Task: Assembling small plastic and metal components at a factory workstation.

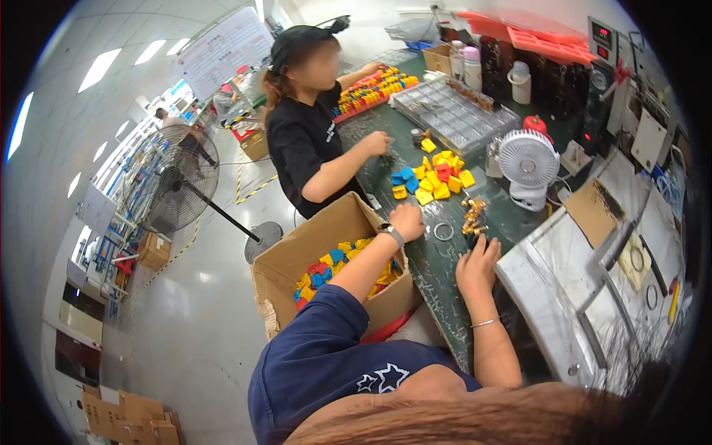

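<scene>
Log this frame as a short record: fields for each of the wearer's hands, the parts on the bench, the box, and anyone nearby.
left hand: resting on the dark green bench top, wristwatch on the wrist; holding anything: cannot tell
right hand: fingertips at the small pile of brass-coloured metal parts
loose parts: heap of yellow, blue and red plastic blocks
box: open cardboard box of like blocks, left of the bench
nearby: co-worker in black top at the same bench
also: small white desk fan

- A factory assembly floor, this: a long green workbench [415, 259] carries heaps of small coloured plastic parts [434, 178].
- Beside the bench, a cardboard box [297, 256] brims with more.
- Behind it, a machine with digital readouts [602, 37].
- Left of the bench, a big pedestal fan [174, 182] on bare concrete.
</scene>
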Demonstrator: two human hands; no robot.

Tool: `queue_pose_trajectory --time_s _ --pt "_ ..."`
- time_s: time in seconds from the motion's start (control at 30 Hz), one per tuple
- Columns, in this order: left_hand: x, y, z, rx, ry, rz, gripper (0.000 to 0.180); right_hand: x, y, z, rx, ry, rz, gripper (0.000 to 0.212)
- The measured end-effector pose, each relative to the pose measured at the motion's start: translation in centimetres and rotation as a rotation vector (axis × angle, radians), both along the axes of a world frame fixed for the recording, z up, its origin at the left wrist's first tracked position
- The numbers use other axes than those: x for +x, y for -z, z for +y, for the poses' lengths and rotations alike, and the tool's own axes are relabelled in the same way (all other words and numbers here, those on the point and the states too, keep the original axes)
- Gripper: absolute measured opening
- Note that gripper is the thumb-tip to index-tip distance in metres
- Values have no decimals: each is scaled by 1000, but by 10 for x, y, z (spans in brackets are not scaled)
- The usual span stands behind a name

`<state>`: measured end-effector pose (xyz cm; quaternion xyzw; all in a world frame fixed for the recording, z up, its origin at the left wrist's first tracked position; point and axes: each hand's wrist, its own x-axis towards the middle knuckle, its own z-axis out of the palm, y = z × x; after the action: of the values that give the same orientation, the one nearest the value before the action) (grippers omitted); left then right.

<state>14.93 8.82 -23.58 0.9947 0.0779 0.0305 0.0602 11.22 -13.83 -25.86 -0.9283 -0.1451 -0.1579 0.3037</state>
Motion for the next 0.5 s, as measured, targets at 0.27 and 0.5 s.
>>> queue_pose_trajectory --time_s 0.27,0.5 --pt "-8 -9 4 -95 27 -91 27 6 3 12 -91 -12 13 55" --pt "-24 -48 -49 -308 388 -254 26 6 9 1 -78 7 -4 50"
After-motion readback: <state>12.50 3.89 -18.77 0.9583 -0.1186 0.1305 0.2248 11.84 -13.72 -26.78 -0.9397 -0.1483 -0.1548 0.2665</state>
